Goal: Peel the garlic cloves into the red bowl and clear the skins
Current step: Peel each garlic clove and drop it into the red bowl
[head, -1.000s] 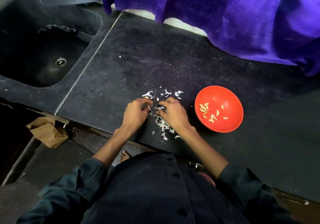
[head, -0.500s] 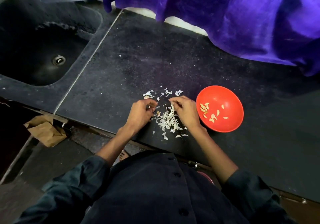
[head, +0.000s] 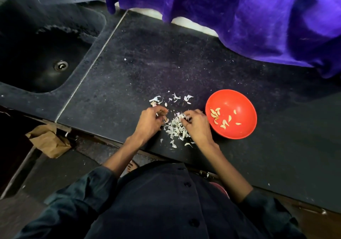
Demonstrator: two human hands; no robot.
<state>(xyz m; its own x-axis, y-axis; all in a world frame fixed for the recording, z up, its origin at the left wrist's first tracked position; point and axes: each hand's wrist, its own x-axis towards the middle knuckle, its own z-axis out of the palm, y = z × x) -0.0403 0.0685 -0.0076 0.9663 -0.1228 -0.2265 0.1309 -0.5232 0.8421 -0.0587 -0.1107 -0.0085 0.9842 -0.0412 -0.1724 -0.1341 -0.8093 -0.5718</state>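
Left hand (head: 149,121) curled, fingertips (head: 162,111) pinching something small and pale, probably a garlic clove; too small to tell for sure. Right hand (head: 197,126) also curled, fingers bent down into the heap of skins (head: 175,127); whether anything is gripped there, cannot tell. Pile of white papery skins between the two hands, touching both, spilling toward the near edge of the counter. More loose skins (head: 172,99) scattered just beyond the knuckles, apart from the main heap. Red bowl (head: 238,100) just beside the right hand, on its outer side, upright, holding a handful of peeled cloves (head: 218,117) spread over its bottom. Nothing between right hand and bowl.

All of it on a dark speckled stone counter (head: 147,57), dusted with pale flecks. Black sink (head: 36,57) sunk in at far left, drain (head: 60,65) showing, well apart from the work. Purple cloth (head: 239,13) draped along the back edge, hanging onto the counter at right. Crumpled brown paper bag (head: 48,140) below the counter edge at left, on the floor. Dark buttoned shirt (head: 166,201) and sleeves in the foreground.
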